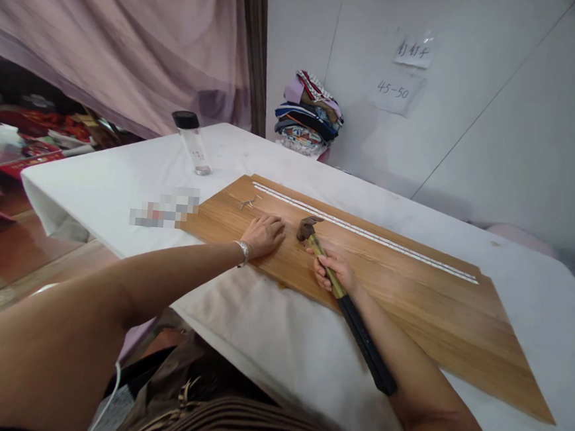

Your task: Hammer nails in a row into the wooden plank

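Head view — right hand (337, 272) grips hammer (352, 308) — left hand (265, 235) on board (439, 307).

We cannot make out what the pixelated patch (165, 207) covers, nor marks on the white strip (366, 233); our right hand (337, 272) partly hides the hammer (352, 317).

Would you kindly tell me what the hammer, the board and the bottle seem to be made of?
Hammer: brownish head, probably steel, dull, perhaps rusted; lower handle matte black, maybe rubber or plastic.
Board: wood or wood-look laminate, given the brown grain and soft sheen.
Bottle: see-through, so glass or clear plastic.
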